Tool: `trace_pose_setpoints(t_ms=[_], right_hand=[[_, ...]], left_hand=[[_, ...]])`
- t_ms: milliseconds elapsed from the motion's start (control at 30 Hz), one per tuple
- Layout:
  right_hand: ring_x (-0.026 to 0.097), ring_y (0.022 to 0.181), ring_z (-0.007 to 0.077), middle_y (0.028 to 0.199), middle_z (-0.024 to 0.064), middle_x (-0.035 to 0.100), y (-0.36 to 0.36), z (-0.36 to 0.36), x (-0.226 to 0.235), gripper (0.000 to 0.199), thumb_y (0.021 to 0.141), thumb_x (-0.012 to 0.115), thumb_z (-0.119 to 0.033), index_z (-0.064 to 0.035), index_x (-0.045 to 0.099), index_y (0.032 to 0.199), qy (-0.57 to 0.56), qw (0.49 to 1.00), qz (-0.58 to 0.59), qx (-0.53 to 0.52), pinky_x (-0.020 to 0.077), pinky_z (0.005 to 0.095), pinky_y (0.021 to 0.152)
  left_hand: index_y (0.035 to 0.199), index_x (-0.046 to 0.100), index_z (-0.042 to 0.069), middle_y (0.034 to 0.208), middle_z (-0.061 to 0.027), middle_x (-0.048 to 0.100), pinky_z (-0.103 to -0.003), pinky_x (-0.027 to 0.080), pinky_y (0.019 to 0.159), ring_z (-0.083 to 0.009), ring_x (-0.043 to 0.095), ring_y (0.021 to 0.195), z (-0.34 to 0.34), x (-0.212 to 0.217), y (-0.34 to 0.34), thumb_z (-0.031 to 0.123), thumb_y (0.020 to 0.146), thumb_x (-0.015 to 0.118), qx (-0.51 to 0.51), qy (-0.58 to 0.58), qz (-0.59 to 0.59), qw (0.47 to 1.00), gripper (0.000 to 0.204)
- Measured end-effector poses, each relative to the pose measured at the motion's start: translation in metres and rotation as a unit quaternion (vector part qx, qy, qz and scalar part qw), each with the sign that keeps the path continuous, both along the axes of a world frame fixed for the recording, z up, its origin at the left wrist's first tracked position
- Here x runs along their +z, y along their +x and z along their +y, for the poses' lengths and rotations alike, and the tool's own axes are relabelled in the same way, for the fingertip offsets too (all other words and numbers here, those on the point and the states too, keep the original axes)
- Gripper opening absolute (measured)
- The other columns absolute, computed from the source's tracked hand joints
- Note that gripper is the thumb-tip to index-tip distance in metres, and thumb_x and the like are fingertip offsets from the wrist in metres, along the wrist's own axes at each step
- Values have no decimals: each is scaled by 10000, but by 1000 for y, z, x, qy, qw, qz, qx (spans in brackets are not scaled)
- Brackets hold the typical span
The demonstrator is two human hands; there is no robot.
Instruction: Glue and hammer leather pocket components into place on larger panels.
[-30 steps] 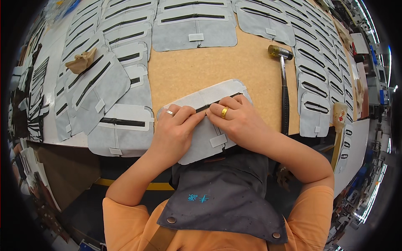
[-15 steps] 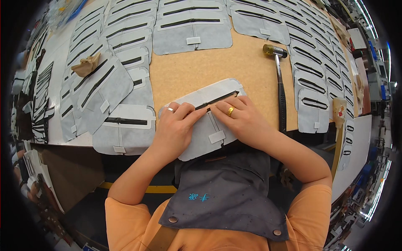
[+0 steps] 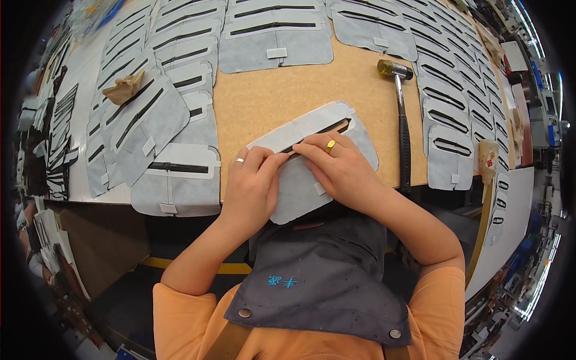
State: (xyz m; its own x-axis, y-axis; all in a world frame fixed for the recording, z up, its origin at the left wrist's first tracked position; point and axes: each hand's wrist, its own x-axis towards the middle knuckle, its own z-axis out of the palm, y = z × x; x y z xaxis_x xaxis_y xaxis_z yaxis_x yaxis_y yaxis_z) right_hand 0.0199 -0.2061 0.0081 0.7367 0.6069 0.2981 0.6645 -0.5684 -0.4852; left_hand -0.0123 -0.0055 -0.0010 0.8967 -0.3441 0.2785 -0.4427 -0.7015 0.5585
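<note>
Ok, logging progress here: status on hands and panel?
Left hand and right hand on grey panel, by its slot. Panel angled. Hammer right of panel, not touching.

The head camera, the left one of two wide fisheyes worn side by side, is looking steeply down over the wearer's dark grey apron (image 3: 324, 294) and orange short sleeves (image 3: 186, 318). It is hanging fairly close above the bare left hand (image 3: 252, 180) and bare right hand (image 3: 340, 165), framing both near the middle. Forward, toward the top edge, it is taking in the tan flat-topped worktable (image 3: 288, 90), while its curved rim is bending the white strip lights (image 3: 542, 277) at far right.
</note>
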Motion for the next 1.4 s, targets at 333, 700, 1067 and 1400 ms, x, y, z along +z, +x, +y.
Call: trace_pose_setpoints(t_ms=[333, 700, 1067, 1400], right_hand=[[573, 1045, 171, 1059, 18, 612, -5, 5, 6, 367, 780, 564, -114, -56, 622, 1138, -160, 982, -96, 38, 420, 357, 903], [567, 969, 174, 942, 18, 610, 18, -34, 17, 252, 768, 575, -98, -89, 639, 1011, -133, 968, -210, -27, 409, 361, 918], [571, 942, 305, 995, 117, 607, -16, -65, 16, 216, 828, 601, 19, -22, 624, 1039, 58, 971, -42, -228, 469, 374, 795], [574, 933, 317, 987, 144, 607, -28, -63, 16, 207, 842, 584, 22, -20, 604, 1044, 101, 969, -16, -225, 465, 379, 811]], left_hand=[[1131, 610, 12, 1022, -81, 548, -363, 425, 816, -261, 533, 946, 21, -2, -32, -24, 743, 594, 48, 126, -58, 989, 390], [1026, 610, 35, 987, -93, 553, -378, 406, 779, -266, 539, 903, 28, 11, -20, 18, 788, 639, -12, 42, -12, 999, 240], [1046, 533, 20, 926, -134, 572, -339, 459, 726, -247, 587, 839, -9, 22, 51, 169, 884, 641, 6, -28, 246, 969, 244], [1008, 539, 21, 795, -59, 558, -331, 466, 611, -167, 615, 714, -28, 36, -12, 180, 972, 538, -93, -244, 593, 762, 162]])
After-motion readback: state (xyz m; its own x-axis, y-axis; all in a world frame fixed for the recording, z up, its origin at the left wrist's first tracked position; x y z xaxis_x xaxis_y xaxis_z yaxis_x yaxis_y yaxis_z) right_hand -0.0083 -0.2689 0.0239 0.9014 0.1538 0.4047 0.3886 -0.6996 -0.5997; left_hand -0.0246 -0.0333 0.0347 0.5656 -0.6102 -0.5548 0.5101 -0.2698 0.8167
